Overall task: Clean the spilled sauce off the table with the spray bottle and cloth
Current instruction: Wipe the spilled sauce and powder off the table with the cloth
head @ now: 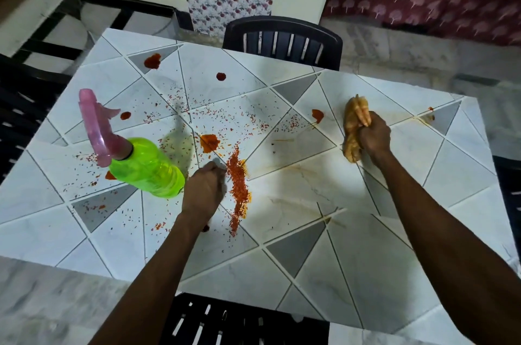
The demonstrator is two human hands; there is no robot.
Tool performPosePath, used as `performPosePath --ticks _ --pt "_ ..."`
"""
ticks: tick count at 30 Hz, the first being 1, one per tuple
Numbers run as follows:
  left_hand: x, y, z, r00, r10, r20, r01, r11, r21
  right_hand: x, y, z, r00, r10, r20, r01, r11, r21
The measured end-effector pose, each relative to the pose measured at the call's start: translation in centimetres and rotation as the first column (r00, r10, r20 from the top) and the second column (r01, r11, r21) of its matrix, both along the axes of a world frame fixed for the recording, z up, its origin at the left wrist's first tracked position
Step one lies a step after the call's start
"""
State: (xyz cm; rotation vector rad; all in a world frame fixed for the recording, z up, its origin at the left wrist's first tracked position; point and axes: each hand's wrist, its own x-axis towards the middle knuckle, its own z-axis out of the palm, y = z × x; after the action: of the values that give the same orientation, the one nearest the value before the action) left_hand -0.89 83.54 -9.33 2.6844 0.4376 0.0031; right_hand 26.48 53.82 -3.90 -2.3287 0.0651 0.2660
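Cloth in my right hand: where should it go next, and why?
Probably slide the cloth, gripped by your right hand, left to the thick red sauce ridge in the middle of the table. The surface between them shows only faint orange smears, while the ridge and the blobs beyond it look unwiped.

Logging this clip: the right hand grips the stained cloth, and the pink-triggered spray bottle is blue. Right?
Not quite: the head view shows the spray bottle is bright green, not blue. Its trigger head is pink, and the right hand does grip the stained cloth.
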Motion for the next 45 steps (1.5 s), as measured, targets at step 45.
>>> performPosePath --ticks 45 --pt "14.4 -7.8 2.6 0.957 0.278 -0.080 -0.262 0.951 0.164 14.0 3.2 -1.7 0.977 0.213 -0.026 -0.209 0.971 0.120"
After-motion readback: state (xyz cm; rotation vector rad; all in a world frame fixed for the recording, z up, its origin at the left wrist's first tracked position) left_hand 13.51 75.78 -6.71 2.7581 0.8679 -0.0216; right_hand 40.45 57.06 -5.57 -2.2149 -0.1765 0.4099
